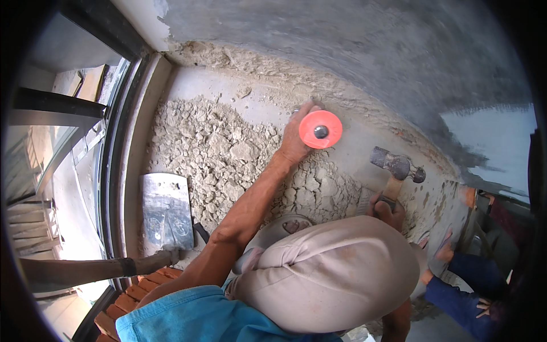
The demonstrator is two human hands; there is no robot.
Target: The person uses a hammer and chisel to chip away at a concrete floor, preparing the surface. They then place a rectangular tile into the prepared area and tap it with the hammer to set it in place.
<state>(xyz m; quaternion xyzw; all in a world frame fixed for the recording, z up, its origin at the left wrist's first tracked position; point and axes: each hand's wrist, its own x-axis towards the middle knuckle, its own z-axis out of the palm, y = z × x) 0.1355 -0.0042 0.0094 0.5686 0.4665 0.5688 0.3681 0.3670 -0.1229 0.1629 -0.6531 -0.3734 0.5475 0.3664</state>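
My left hand [294, 139] is wrapped round a chisel with a round orange-red hand guard [310, 138]. The steel striking end [321, 132] shows in the middle of the guard, and the shaft below is mostly hidden. It stands beside the foot of the wall, where the plaster is chipped away. To the right, my right hand [390, 212] grips the wooden handle of a hammer [397, 166]. The hammer's worn steel head is raised, apart from the chisel. My bent knee in beige trousers [336, 273] hides most of my right forearm.
Broken mortar [228, 154] lies heaped over the floor. At the left, a flat-bladed shovel [166, 208] rests by the dark door frame [108, 188], near stacked orange bricks [128, 296]. A grey wall [342, 45] rises ahead. At right sits another person in blue trousers [456, 293].
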